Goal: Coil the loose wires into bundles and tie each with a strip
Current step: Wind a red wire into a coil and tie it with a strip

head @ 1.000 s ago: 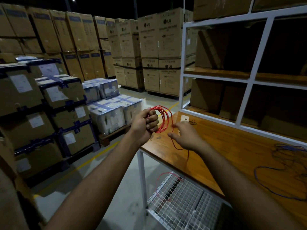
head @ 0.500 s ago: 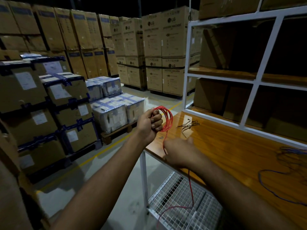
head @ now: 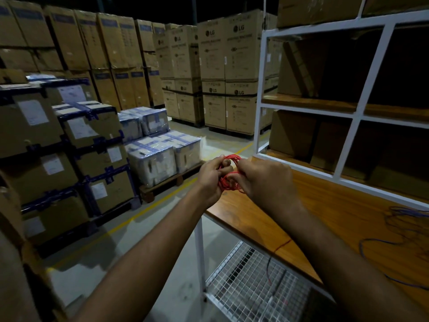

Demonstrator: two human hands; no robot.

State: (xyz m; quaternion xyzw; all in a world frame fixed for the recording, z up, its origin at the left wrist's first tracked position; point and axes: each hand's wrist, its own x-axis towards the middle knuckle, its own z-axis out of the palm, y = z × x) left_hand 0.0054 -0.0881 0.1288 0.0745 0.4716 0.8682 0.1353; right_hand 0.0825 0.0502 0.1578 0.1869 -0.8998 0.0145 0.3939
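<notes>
While our left hand (head: 210, 176) and right hand (head: 262, 180) both gripped the red wire coil (head: 228, 174) above the bench's (head: 325, 219) far-left corner, we judged it light, springy, best pinched across all loops.

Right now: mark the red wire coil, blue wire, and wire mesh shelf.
red wire coil (head: 228, 182): head view, lower loops between the hands.
blue wire (head: 394, 240): head view, strand on the tabletop.
wire mesh shelf (head: 243, 291): head view, bare grid.

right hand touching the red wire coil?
Touching. Head view: the right hand has its fingers pinching the loops of the red wire coil.
</notes>
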